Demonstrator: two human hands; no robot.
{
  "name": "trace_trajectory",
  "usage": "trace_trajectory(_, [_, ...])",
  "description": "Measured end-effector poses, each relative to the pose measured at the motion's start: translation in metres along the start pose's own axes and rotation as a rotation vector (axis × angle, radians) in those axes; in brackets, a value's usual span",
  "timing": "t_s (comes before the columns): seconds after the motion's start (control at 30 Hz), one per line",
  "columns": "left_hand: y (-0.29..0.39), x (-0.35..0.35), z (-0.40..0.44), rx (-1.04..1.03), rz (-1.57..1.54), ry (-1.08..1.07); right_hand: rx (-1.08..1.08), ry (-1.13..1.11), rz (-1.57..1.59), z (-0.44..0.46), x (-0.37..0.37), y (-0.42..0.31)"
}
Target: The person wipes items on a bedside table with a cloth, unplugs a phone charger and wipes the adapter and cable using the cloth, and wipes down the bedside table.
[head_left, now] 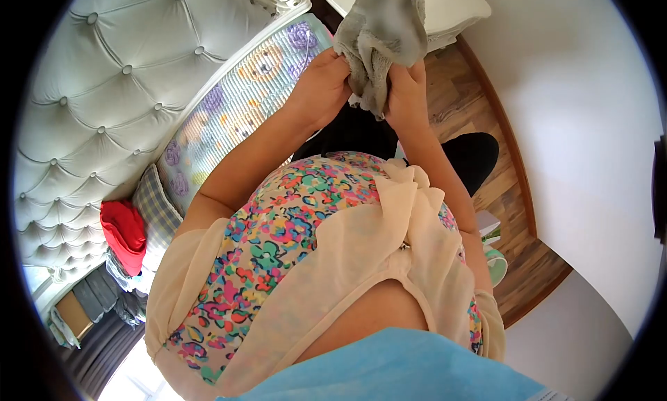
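Note:
A crumpled, fuzzy grey cloth [385, 33] hangs between my two hands in front of me, near the top of the view. My left hand [323, 88] is closed on its left edge. On the other side, my right hand [406, 99] pinches the lower right part, its fingers partly covered by the folds. Whether the cloth is a rag or a garment I cannot tell.
A tufted headboard [111, 102] and a bed with a patterned quilted mat [240, 102] lie to the left. A plaid pillow [156, 199] and red cloth [124, 236] rest there. White furniture [455, 12] stands ahead. A pale green container [495, 265] stands on the wooden floor [486, 116].

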State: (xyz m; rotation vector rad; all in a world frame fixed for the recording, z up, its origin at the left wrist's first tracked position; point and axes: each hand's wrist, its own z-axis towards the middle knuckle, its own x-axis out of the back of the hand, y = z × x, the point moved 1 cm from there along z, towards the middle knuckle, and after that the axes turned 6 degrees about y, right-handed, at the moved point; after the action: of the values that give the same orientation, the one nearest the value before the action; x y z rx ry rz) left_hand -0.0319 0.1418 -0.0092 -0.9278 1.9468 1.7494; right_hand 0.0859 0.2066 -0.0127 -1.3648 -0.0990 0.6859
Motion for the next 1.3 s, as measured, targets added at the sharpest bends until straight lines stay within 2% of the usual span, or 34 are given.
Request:
trace_trajectory(0.07, [-0.004,-0.007,-0.004,0.033,-0.017,0.086,-0.184,0.236,0.256,-0.002,0.0,0.01])
trace_trajectory(0.13, [-0.003,-0.018,-0.007,0.03,0.015,0.018,-0.131,0.25,0.227,0.0,0.002,0.0])
trace_trajectory(0.2, [-0.003,-0.022,-0.006,0.028,0.046,-0.056,-0.154,0.203,-0.024,-0.004,0.012,-0.005])
trace_trajectory(0.23, [-0.002,-0.021,-0.004,0.042,0.101,-0.086,-0.222,0.299,0.381,0.001,0.01,-0.002])
trace_trajectory(0.27, [-0.003,-0.021,-0.003,0.057,0.156,-0.114,-0.217,0.311,0.383,0.005,0.016,0.004])
trace_trajectory(0.33, [-0.005,-0.024,-0.006,0.09,0.16,-0.155,-0.444,0.405,0.602,0.006,0.036,0.021])
trace_trajectory(0.37, [-0.005,-0.025,-0.006,0.108,0.16,-0.188,-0.526,0.344,0.549,0.006,0.045,0.026])
trace_trajectory(0.4, [-0.002,-0.026,-0.006,0.11,0.165,-0.193,-0.52,0.348,0.553,0.003,0.051,0.032])
trace_trajectory(0.47, [0.007,-0.026,-0.004,0.173,-0.119,-0.306,-0.32,0.296,0.633,0.0,0.061,0.042])
trace_trajectory(0.53, [0.007,-0.021,-0.002,0.166,-0.1,-0.287,-0.292,0.311,0.591,-0.008,0.055,0.016])
trace_trajectory(0.6, [0.006,-0.021,0.0,0.098,-0.031,-0.24,-0.424,-0.049,1.101,-0.01,0.052,0.008])
trace_trajectory(0.67, [-0.001,-0.021,0.005,0.084,-0.036,-0.261,-0.391,-0.106,1.07,-0.012,0.049,0.009])
trace_trajectory(0.73, [-0.008,-0.024,0.004,0.066,-0.041,-0.279,-0.413,0.253,0.551,-0.021,0.027,-0.006])
trace_trajectory(0.77, [-0.014,-0.027,0.002,0.047,0.003,-0.17,-0.318,0.194,0.479,-0.024,0.03,0.011])
trace_trajectory(0.8, [-0.017,-0.029,0.0,0.029,0.047,-0.059,-0.317,0.195,0.479,-0.024,0.028,0.009])
trace_trajectory(0.87, [-0.018,-0.026,0.001,0.054,0.079,-0.06,-0.293,0.318,0.314,-0.023,0.024,0.002])
trace_trajectory(0.9, [-0.019,-0.026,0.001,0.058,0.078,-0.083,-0.058,0.224,-0.125,-0.021,0.028,0.007])
trace_trajectory(0.93, [-0.018,-0.027,0.001,0.06,0.076,-0.105,-0.058,0.227,-0.125,-0.02,0.031,0.014])
trace_trajectory(0.97, [-0.019,-0.031,0.0,0.063,0.076,-0.107,-0.08,0.296,0.026,-0.021,0.032,0.022])
trace_trajectory(1.0, [-0.017,-0.038,-0.003,0.088,0.128,-0.057,-0.102,0.363,0.179,-0.021,0.031,0.024])
trace_trajectory(1.03, [-0.017,-0.042,-0.004,0.113,0.179,-0.008,-0.102,0.365,0.179,-0.021,0.034,0.024])
trace_trajectory(1.1, [-0.02,-0.039,-0.003,0.107,0.167,-0.006,0.009,0.313,-0.365,-0.02,0.043,0.022])
trace_trajectory(1.13, [-0.02,-0.037,-0.001,0.1,0.154,-0.004,-0.276,0.348,0.052,-0.017,0.036,0.003])
trace_trajectory(1.17, [-0.017,-0.034,0.001,0.1,0.153,-0.004,-0.538,0.496,0.473,-0.015,0.029,-0.016])
trace_trajectory(1.23, [-0.006,-0.031,0.005,0.141,-0.055,-0.141,-0.539,0.428,0.5,-0.018,0.038,-0.003])
trace_trajectory(1.27, [-0.004,-0.034,0.007,0.136,-0.06,-0.139,-0.54,0.351,0.524,-0.018,0.041,0.003])
trace_trajectory(1.3, [-0.004,-0.039,0.008,0.113,-0.076,-0.117,-0.48,0.395,0.423,-0.024,0.032,-0.008])
